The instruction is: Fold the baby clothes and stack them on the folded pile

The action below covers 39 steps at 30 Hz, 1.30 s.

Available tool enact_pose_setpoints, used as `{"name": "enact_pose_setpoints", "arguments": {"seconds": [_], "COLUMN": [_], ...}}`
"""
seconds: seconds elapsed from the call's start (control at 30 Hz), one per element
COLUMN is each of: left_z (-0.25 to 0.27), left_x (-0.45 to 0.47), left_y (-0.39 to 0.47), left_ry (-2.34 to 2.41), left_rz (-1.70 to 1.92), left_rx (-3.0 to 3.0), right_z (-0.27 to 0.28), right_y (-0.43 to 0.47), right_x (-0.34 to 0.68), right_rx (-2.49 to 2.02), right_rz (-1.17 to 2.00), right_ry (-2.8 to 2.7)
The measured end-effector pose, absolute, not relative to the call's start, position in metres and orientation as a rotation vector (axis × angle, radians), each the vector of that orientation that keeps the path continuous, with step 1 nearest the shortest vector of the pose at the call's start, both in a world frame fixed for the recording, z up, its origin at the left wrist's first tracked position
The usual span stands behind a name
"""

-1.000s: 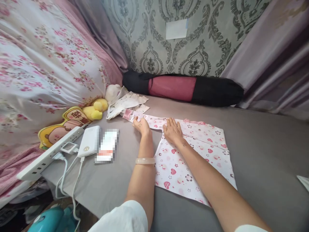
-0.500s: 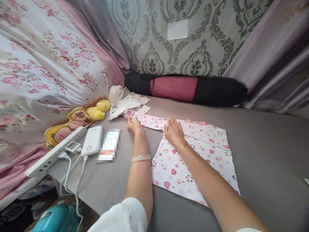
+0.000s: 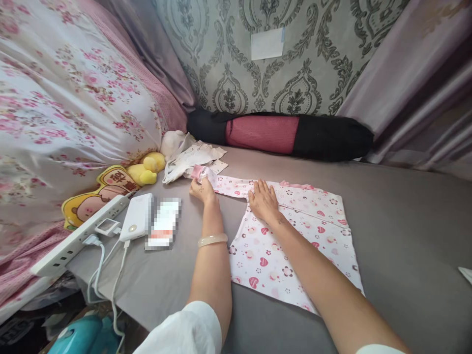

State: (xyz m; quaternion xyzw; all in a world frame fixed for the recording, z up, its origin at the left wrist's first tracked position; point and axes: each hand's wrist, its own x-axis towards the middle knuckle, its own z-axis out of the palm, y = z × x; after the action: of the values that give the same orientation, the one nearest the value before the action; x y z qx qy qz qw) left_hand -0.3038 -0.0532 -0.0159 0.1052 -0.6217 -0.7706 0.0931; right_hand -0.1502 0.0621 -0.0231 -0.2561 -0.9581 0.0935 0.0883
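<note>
A white child's top (image 3: 295,246) printed with pink hearts and flowers lies on the grey sheet, one sleeve stretched out to the left. That sleeve ends in a pink cuff (image 3: 196,171). My left hand (image 3: 202,190), a pale bangle (image 3: 213,240) on its forearm, is closed on the sleeve just by the cuff; its fingertips are partly hidden. My right hand (image 3: 263,200) rests flat on the fabric where the sleeve meets the body, fingers stretched out. My right forearm crosses over the body of the top and covers part of it.
Crumpled white cloth (image 3: 184,160) lies beyond the cuff. A long black and red bag (image 3: 261,135) runs along the wall. On the left are a phone (image 3: 164,223), a white power bank (image 3: 136,219), a power strip (image 3: 77,241) with cables, and yellow plush toys (image 3: 147,169).
The view has shifted slightly, so everything sits a little further left. Both hands keep their places on the top.
</note>
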Motion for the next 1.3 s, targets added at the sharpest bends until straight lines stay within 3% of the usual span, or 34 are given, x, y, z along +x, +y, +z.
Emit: {"name": "enact_pose_setpoints", "arguments": {"seconds": [0.1, 0.43, 0.73, 1.3], "left_z": [-0.014, -0.003, 0.005, 0.063], "left_x": [-0.302, -0.301, -0.302, -0.258], "left_y": [-0.052, -0.051, -0.05, -0.015], "left_ry": [-1.928, -1.834, -1.412, -1.326], "left_rz": [-2.223, -2.594, -2.549, -2.737], "left_rx": [0.417, 0.691, 0.401, -0.182], "right_z": [-0.023, -0.025, -0.021, 0.012], "right_y": [0.062, 0.062, 0.062, 0.067], "right_x": [-0.15, -0.151, -0.151, -0.171], "right_rx": [-0.761, -0.759, -0.774, -1.006], "right_rz": [0.273, 0.266, 0.301, 0.491], "right_ry": [-2.847, -2.841, -2.866, -2.925]}}
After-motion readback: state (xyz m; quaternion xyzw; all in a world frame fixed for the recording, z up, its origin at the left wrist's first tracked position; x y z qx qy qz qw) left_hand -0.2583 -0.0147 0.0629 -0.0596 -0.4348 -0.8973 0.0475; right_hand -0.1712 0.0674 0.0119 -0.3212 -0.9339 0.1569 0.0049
